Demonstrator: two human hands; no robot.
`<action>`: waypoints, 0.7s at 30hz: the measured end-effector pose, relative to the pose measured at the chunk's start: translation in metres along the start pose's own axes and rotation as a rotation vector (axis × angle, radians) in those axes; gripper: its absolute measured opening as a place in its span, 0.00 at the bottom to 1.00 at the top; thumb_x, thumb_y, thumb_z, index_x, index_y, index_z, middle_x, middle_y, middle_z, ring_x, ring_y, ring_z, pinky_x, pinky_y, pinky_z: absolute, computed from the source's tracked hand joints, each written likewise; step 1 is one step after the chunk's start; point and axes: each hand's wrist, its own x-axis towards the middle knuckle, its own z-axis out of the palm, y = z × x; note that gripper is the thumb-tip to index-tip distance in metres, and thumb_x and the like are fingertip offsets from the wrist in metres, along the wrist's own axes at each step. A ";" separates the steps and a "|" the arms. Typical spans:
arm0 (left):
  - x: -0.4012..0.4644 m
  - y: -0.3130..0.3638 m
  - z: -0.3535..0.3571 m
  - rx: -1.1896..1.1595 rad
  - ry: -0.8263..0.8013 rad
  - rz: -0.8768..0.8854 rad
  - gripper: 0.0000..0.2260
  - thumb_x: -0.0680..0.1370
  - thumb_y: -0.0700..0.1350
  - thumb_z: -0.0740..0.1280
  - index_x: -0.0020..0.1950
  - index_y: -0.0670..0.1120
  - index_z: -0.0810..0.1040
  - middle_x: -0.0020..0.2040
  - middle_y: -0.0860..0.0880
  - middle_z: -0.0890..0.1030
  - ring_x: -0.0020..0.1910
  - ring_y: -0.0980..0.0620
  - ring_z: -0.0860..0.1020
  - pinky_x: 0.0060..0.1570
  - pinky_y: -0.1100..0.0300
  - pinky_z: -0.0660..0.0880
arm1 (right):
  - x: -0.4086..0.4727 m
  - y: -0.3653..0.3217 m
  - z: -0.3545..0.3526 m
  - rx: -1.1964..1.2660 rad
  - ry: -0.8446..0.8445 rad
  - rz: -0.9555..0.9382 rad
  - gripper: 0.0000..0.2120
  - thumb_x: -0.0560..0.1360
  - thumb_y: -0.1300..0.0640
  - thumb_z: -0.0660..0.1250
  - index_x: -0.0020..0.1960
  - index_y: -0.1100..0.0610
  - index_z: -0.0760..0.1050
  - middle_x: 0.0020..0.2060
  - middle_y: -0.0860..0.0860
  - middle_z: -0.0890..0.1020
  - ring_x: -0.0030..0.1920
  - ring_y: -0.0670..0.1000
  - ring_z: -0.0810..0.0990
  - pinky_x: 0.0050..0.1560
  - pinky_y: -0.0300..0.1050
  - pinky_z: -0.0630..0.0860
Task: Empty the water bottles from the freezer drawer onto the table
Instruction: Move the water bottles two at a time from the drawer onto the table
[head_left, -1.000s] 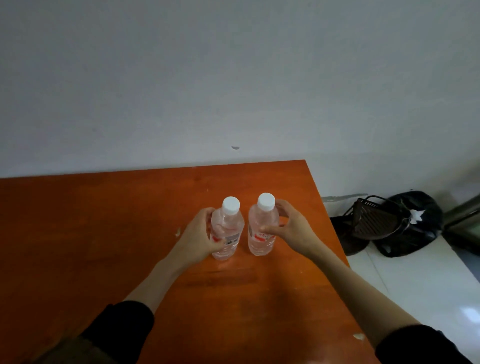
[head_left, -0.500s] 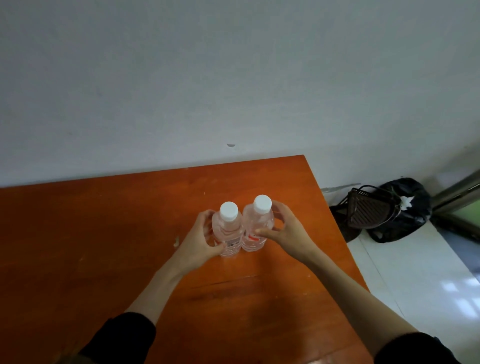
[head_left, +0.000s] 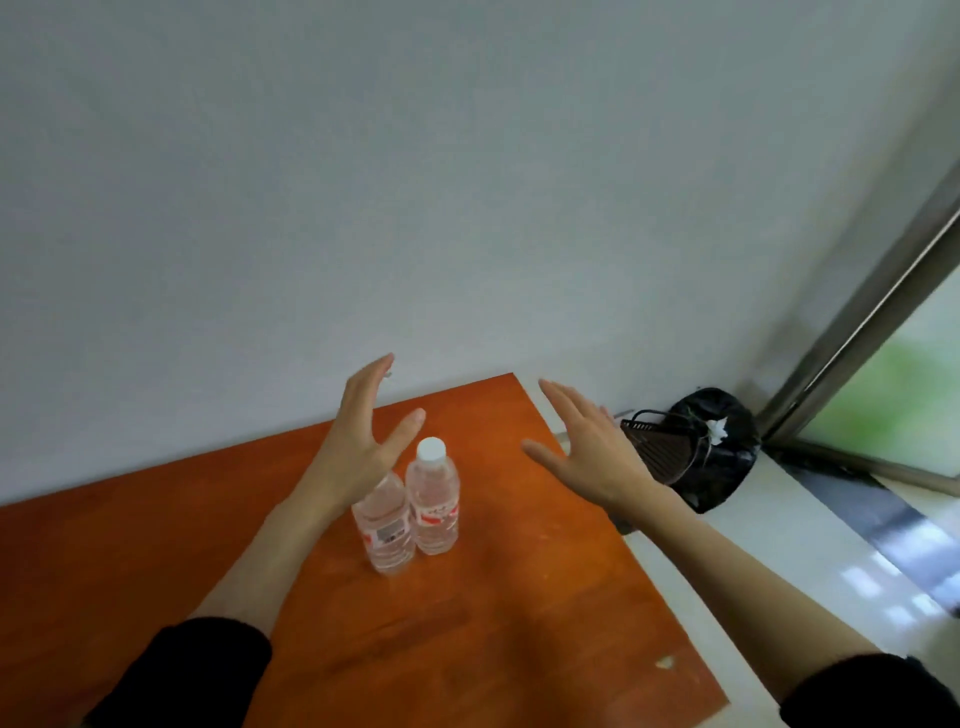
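Against a plain grey-white wall stands an orange-brown wooden table (head_left: 493, 623), on which two clear plastic water bottles with red-and-white labels stand upright and touching each other: the left-hand bottle (head_left: 387, 530), whose top is hidden behind the left hand (head_left: 358, 441), and the right-hand bottle (head_left: 432, 499), which shows a white screw cap. Both hands are raised above the table with fingers straight and spread, holding nothing, the right hand (head_left: 587, 452) well apart from the bottles. On the pale floor to the right, a black plastic bag (head_left: 727, 447) lies beside a dark slatted basket (head_left: 665, 457).
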 end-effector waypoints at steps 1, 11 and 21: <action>0.005 0.019 0.006 0.059 -0.026 0.081 0.30 0.76 0.52 0.63 0.74 0.53 0.53 0.76 0.52 0.54 0.72 0.57 0.56 0.70 0.56 0.57 | -0.008 0.008 -0.019 -0.087 0.038 0.000 0.35 0.75 0.38 0.57 0.76 0.48 0.45 0.76 0.49 0.52 0.76 0.50 0.49 0.75 0.57 0.48; -0.040 0.219 0.171 0.362 -0.255 0.649 0.34 0.72 0.62 0.49 0.76 0.51 0.46 0.77 0.50 0.47 0.76 0.52 0.42 0.73 0.51 0.41 | -0.241 0.113 -0.176 -0.446 0.387 0.411 0.40 0.70 0.28 0.47 0.74 0.44 0.35 0.77 0.48 0.43 0.76 0.52 0.42 0.74 0.62 0.43; -0.191 0.400 0.381 0.277 -0.501 1.090 0.34 0.72 0.62 0.47 0.75 0.48 0.51 0.77 0.46 0.52 0.76 0.46 0.48 0.73 0.43 0.50 | -0.532 0.219 -0.255 -0.589 0.450 0.864 0.41 0.65 0.27 0.38 0.74 0.43 0.35 0.76 0.49 0.42 0.76 0.53 0.42 0.72 0.62 0.40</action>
